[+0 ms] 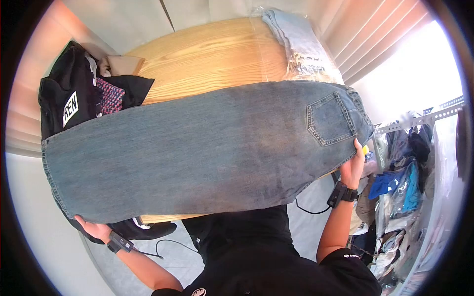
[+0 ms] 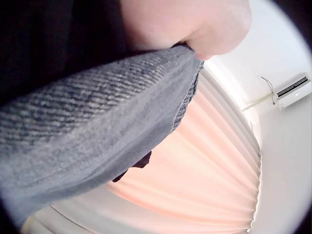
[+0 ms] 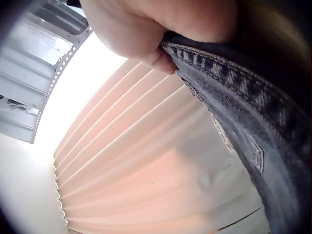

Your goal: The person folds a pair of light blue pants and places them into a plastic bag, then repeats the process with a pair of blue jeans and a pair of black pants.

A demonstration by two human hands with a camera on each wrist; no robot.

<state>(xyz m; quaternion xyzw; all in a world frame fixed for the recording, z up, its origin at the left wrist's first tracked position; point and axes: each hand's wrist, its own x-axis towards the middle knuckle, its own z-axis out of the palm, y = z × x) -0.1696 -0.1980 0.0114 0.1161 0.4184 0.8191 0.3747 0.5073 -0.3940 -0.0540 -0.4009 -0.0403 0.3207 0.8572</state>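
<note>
A folded pair of blue-grey jeans (image 1: 187, 148) stretches sideways above the wooden table, its back pocket at the right end. The left hand (image 1: 94, 229) pinches the near corner of the hem end. At the waist end, the right hand (image 1: 352, 165) grips the near edge, thumb on top below the pocket. In the left wrist view, the left hand (image 2: 190, 22) holds the denim (image 2: 112, 107) at its corner. The right wrist view shows the right hand (image 3: 161, 29) gripping the stitched waist edge (image 3: 229, 73); its other fingertips are mostly hidden.
Black garments (image 1: 66, 98) and a patterned cloth lie at the table's left. Light blue jeans (image 1: 301, 39) in clear plastic lie at the back right of the wooden table (image 1: 207, 54). A shelf with bagged clothes (image 1: 400, 182) stands at the right.
</note>
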